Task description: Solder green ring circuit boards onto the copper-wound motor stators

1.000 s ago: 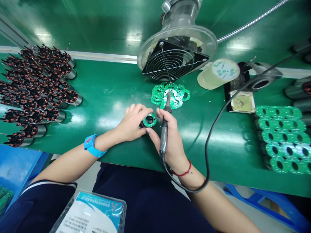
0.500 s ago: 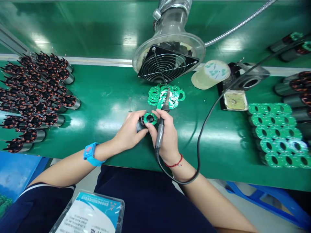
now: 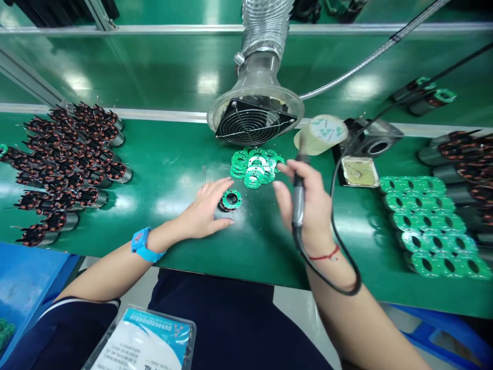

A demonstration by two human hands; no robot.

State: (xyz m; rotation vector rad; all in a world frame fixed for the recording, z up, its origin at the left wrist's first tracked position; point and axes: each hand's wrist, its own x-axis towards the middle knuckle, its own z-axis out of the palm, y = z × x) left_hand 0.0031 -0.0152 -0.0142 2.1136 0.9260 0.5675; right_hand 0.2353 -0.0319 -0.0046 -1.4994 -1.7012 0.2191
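Just ahead of my belly at twelve o'clock, the small wound core stands on the bench, its green ring board facing up and tipped slightly toward me. My left hand lies beside it on the nine o'clock side, fingers and thumb spread apart around it; whether skin touches metal I can't tell. I'd judge the core dense and heavy for its size, stiff, with smooth walls that could slip under a damp finger. The side walls look the best place to pinch; the thin board and fine wires around the rim seem the fragile parts, better left unpressed.

Toward one o'clock, my right hand is raised, its fingers closed on the soldering iron by its dark grip. The iron should feel light, its cord tugging a little; its blurred tip should be treated as hot.

Farther out at twelve, loose ring boards overlap in a pile, thin and stiff. Bare cores crowd between ten and eleven, green-topped ones stand near two. Beyond the pile hangs the fan.
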